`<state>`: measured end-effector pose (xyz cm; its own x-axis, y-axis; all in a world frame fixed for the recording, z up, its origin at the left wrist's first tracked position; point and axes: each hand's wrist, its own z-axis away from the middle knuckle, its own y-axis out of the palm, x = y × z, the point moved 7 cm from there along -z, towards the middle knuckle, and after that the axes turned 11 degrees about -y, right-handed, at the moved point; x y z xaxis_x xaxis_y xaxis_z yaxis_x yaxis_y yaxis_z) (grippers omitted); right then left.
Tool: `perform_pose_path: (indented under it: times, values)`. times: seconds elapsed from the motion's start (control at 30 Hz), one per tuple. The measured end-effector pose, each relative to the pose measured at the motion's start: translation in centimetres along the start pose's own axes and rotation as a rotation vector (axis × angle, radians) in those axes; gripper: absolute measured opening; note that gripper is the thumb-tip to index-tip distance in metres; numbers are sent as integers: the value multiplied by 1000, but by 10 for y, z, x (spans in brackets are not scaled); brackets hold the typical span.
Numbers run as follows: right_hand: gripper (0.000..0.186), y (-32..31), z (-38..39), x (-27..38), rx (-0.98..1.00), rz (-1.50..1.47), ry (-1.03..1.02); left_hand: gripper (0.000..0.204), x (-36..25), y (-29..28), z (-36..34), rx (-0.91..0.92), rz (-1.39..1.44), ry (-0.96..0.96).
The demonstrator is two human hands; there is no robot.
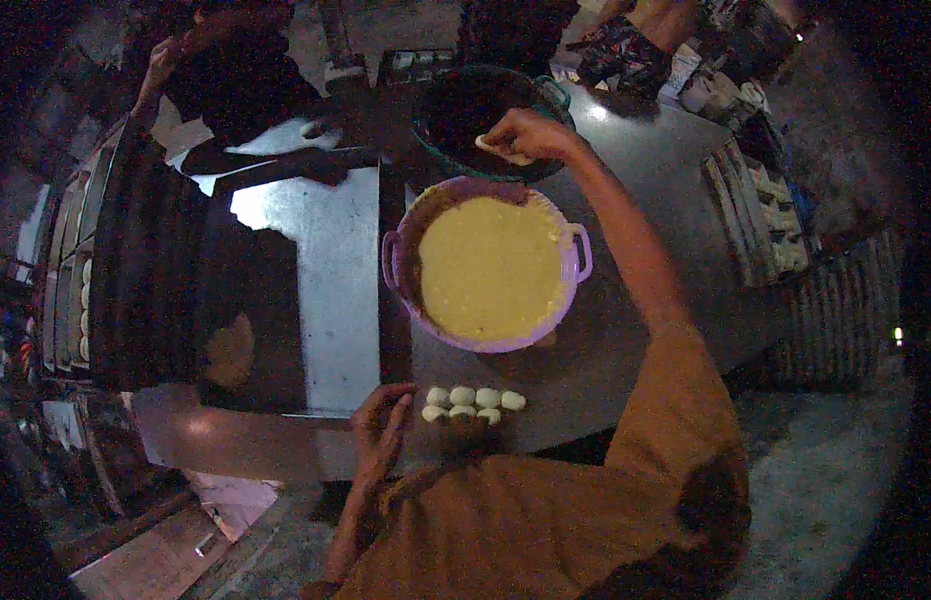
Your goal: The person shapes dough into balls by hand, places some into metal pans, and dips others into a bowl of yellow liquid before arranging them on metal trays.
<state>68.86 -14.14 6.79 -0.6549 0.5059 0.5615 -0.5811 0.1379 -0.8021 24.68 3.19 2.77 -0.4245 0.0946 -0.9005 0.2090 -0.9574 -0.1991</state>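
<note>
My right hand (534,135) is stretched out over a dark green basin (419,135), its fingers closed on a pale piece of dough (508,154). The basin's inside is too dark to make out. Close in front of me, small white dough balls (463,397) lie in two short rows on the table. Beside their left end rests my left hand (381,425), fingers stretched out and holding nothing. Between my hands stands a pink two-handled tub (441,335) with a thick yellow mixture (491,265) filling much of it.
The metal table (626,200) spreads to the right, where wooden trays of pale pieces (771,215) stand. More trays with dough balls (84,290) are stacked at the far left. A bright sheet-like surface (341,270) lies left of the tub. Other people (241,70) are across the table.
</note>
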Motion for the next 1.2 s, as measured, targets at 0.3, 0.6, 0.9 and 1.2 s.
perform_pose_path:
  times: [0.3, 0.6, 0.9, 1.2]
  values:
    - [43, 47, -64, -29, 355, -74, 215, 17, 38, -59, 13, -276, 183, -40]
    - [38, 15, -21, -13, 282, -410, 182, 16, 17, -41, 4, -178, 185, -93]
    - [76, 111, 79, 197, -201, -1350, -379, 37, -44, 40, -23, 439, 1073, -265]
    - [75, 201, 141, 266, -535, -1689, -224, 34, -25, 34, 14, 572, 1240, -339]
